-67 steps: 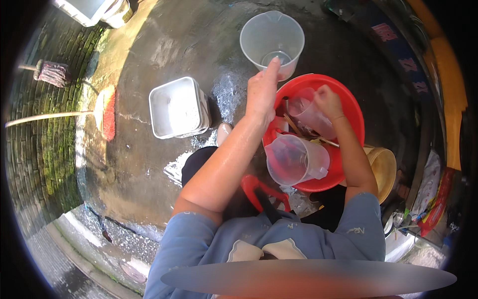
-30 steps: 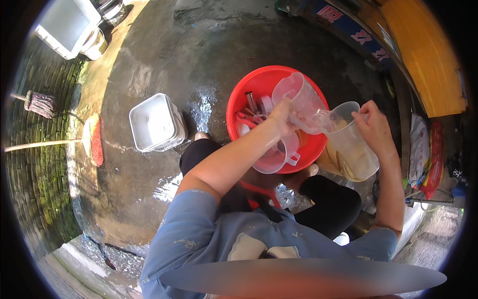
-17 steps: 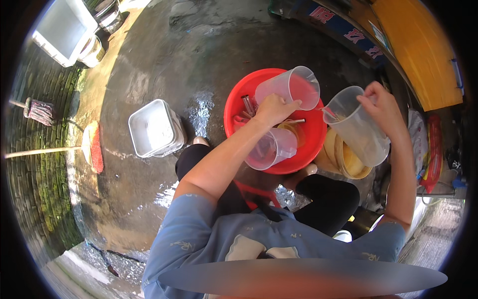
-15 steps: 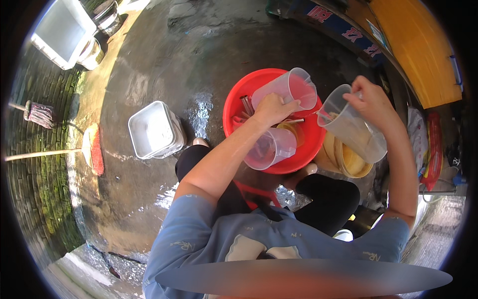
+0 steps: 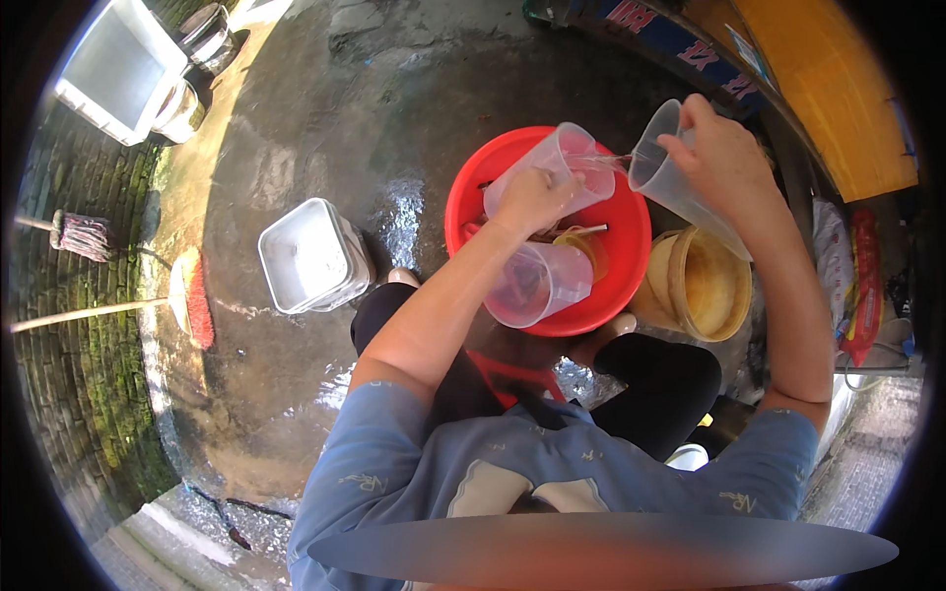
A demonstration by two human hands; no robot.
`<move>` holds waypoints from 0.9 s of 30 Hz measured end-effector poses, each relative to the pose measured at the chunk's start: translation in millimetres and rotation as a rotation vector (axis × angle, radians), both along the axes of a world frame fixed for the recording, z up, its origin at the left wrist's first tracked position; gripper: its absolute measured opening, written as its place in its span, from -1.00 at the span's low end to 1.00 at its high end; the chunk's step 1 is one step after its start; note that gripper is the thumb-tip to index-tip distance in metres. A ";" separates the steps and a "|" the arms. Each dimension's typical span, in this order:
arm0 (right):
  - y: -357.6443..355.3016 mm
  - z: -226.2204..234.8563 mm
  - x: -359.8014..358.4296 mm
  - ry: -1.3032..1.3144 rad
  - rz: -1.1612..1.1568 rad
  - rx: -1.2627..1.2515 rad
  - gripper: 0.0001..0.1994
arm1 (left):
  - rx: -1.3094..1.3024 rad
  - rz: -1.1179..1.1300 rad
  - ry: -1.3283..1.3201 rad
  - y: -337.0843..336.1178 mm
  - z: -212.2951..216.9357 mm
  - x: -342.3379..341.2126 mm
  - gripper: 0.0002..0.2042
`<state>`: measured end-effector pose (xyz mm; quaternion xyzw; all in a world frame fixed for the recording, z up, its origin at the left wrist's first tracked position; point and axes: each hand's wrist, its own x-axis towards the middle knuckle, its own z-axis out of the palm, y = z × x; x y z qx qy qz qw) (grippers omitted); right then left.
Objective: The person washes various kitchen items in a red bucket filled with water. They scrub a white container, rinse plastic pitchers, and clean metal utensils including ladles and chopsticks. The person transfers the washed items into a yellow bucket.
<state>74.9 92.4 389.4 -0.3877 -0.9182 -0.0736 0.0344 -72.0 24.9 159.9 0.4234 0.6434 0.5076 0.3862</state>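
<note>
My left hand is closed on a clear plastic jug lying tilted over the red basin, its mouth toward the right. My right hand grips a second clear jug, raised just right of the basin with its lip toward the first one. A thin stream of water runs from that lip to the first jug's mouth. Another clear jug rests on its side in the near part of the basin, beside a small yellowish container and a metal-looking rod.
Right of the basin stand yellow tubs. A square white bucket is on the wet floor to the left. Farther left are a broom, a mop and a large white bin. A yellow panel stands at far right.
My right hand has moved up and away, bringing its jug's lip level with the other jug. Water now streams between the two. The left jug has shifted slightly left.
</note>
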 end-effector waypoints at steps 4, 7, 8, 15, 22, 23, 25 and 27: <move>46.7 -43.4 56.8 0.532 -0.054 -0.064 -0.75 | 0.167 0.228 -0.274 -18.8 41.0 -22.6 -0.51; 54.2 -108.8 91.3 1.184 -0.138 -0.503 -0.87 | 0.187 0.284 -0.305 -38.3 58.2 -44.3 -0.52; 45.9 -129.6 90.6 1.351 -0.044 -0.551 -0.91 | 0.182 0.291 -0.273 -43.0 60.4 -49.9 -0.52; 38.6 -263.6 56.2 0.762 0.054 -0.400 -0.76 | 0.396 0.167 0.661 -41.4 45.1 -61.1 -0.67; -39.2 -190.8 14.6 1.042 0.242 -0.729 -0.65 | 0.609 0.121 0.505 -23.3 29.9 -4.8 -0.82; -54.1 -182.0 -0.8 1.097 0.173 -0.796 -0.64 | 0.564 0.029 0.493 -26.7 28.3 13.8 -0.76; -48.4 -191.6 -20.8 1.264 -0.049 -0.862 -0.66 | 0.589 -0.105 0.522 -25.5 18.7 33.3 -0.66; -31.2 -184.5 -12.6 1.363 -0.181 -0.976 -0.69 | 0.686 -0.205 0.471 -25.2 28.1 27.7 -0.66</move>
